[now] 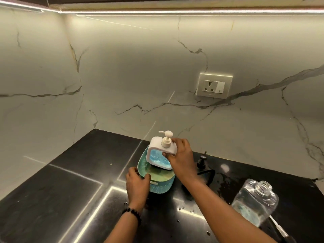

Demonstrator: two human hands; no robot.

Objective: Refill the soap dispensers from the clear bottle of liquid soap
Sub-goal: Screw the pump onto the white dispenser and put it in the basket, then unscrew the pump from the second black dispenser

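Right hand (181,155) is clamped on the white soap dispenser (162,151) w/ pump top, thumb under its right edge, fingers curled over the top right corner behind the pump. Dispenser is tilted, lifted partly out of the teal basket (157,183); its lower end sits inside the basket's far part, upper end above the rim. Blue soap shows thru the dispenser's window.

Left hand (137,183) grips the basket's near-left rim, fingers curled over the edge, thumb along the near rim next to the handle slot. Black bead bracelet (133,213) on that wrist.

Basket stands on the black countertop (61,190), approx middle of the scene, near the far wall. Counter is glossy, w/ light-strip reflections and a few water drops near the arms.

Clear bottle (255,202) stands near right, well apart from the basket, cap off, open neck at top, bluish liquid in its lower part. It looks tilted, maybe just lens distortion; can't tell which.

Just right of the basket, behind the right forearm, a dark pump head (203,159) sticks up from smth black; the body blends into the counter, can't tell its shape.

Marble-look wall (122,76) behind, w/ grey veins. Socket plate (214,87) w/ switch on it, far right above the counter. Light strip (175,12) runs along the top under the cabinets.
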